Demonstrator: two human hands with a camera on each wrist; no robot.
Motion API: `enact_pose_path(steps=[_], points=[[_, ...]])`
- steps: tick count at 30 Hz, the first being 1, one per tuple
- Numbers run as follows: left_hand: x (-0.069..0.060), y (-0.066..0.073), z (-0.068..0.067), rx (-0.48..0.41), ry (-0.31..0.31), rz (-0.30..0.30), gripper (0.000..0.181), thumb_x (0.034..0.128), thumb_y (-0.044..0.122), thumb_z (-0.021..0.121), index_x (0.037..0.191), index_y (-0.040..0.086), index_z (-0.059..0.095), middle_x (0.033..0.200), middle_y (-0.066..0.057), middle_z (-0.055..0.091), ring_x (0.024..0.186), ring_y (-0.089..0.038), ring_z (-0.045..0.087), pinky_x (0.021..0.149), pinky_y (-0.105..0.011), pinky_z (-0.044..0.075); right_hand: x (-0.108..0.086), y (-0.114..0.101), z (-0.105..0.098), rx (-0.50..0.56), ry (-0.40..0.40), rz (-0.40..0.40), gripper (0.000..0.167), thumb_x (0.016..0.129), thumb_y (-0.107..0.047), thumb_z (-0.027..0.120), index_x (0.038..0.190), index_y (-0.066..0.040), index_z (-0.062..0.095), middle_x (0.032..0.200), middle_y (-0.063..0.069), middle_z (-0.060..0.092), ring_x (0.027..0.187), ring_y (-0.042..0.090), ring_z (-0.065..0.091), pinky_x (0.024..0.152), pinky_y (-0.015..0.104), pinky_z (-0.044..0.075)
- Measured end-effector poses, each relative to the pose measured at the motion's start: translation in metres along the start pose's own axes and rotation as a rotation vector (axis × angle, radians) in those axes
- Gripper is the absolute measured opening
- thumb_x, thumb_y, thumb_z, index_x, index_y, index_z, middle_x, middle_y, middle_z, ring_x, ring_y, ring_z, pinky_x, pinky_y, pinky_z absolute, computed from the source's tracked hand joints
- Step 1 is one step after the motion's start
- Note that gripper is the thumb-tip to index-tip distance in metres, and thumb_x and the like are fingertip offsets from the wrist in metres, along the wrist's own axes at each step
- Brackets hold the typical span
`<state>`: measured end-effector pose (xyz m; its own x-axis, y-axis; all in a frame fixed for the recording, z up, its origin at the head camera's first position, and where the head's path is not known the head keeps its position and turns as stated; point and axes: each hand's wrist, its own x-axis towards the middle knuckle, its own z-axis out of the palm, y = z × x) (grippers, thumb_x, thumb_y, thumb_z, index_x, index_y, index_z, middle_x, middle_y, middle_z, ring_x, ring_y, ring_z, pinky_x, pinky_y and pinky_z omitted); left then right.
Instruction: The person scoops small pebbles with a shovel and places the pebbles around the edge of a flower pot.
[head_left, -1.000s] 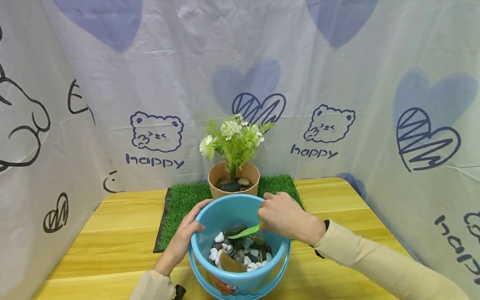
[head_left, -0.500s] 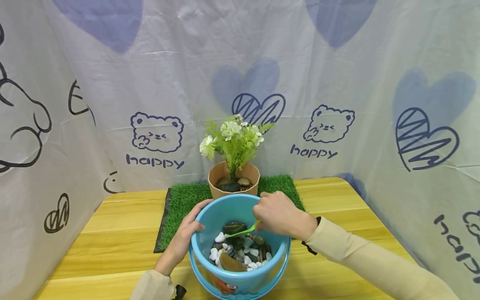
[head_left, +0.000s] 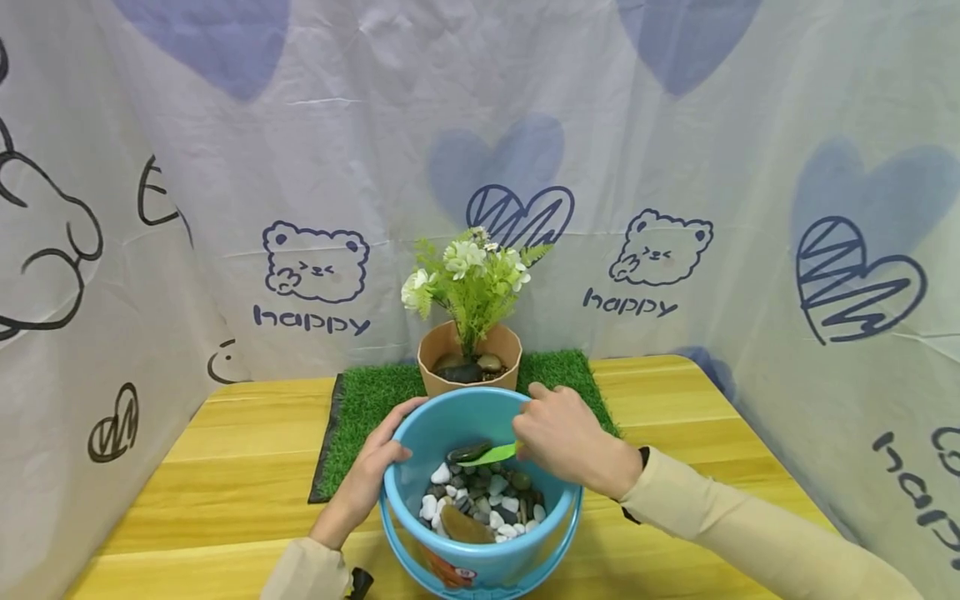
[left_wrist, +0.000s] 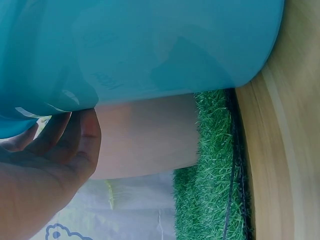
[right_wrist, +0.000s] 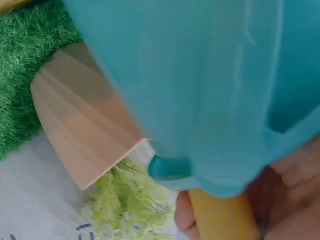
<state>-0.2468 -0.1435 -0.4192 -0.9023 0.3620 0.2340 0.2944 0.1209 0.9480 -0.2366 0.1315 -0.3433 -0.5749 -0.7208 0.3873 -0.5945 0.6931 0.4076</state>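
A blue bucket (head_left: 412, 508) with white, grey and brown stones in it stands at the front middle of the table. My left hand (head_left: 369, 471) grips its left rim, thumb over the edge; in the left wrist view the fingers press against the outside. My right hand (head_left: 558, 433) holds a small shovel by its yellow handle (right_wrist: 222, 217) at the right rim. The shovel's green blade (head_left: 497, 455) reaches into the bucket. A long dark stone (head_left: 468, 452) lies at the blade's tip, touching it; whether it rests fully on the blade I cannot tell.
Close behind the bucket, a peach flowerpot (head_left: 471, 385) with white flowers (head_left: 465, 258) and several stones stands on an artificial grass mat (head_left: 375, 396). The wooden table (head_left: 225, 450) meets a printed curtain (head_left: 315, 167) at the back and sides.
The shovel blade dipped flat under or beside the dark stone, shifted left and then tilted; the stone's near end now sits slightly higher against it. My left hand stays on the rim.
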Motion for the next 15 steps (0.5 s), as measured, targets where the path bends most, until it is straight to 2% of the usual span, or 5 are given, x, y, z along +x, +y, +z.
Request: enact_pose_path(steps=[7,11,15], points=[[0.001,0.000,0.000,-0.001,-0.008,-0.004,0.068,0.0842,0.009,0.038,0.151,0.018,0.035,0.151,-0.015,0.038,0.130,-0.043,0.045,0.094,-0.046,0.047,0.003,0.003,0.011,0.013,0.039,-0.029,0.029,0.065,-0.048,0.082,0.060,-0.024,0.069,0.060,-0.008,0.058,0.060,0.013,0.041,0.050,0.023,0.027],[0.001,0.000,-0.001,-0.013,-0.008,-0.020,0.068,0.0841,0.008,0.038,0.151,0.019,0.035,0.151,-0.014,0.039,0.130,-0.042,0.046,0.095,-0.047,0.048,0.001,0.008,0.015,-0.015,0.105,-0.051,0.028,0.064,-0.049,0.083,0.065,-0.024,0.072,0.063,-0.008,0.059,0.062,0.013,0.038,0.056,0.025,0.024],[0.001,-0.001,0.000,-0.019,-0.007,-0.007,0.068,0.0838,0.008,0.037,0.151,0.021,0.036,0.149,-0.013,0.040,0.129,-0.041,0.047,0.094,-0.046,0.049,0.002,0.013,0.018,-0.021,0.152,-0.045,0.027,0.063,-0.049,0.084,0.068,-0.025,0.073,0.065,-0.007,0.056,0.064,0.014,0.036,0.060,0.027,0.025]])
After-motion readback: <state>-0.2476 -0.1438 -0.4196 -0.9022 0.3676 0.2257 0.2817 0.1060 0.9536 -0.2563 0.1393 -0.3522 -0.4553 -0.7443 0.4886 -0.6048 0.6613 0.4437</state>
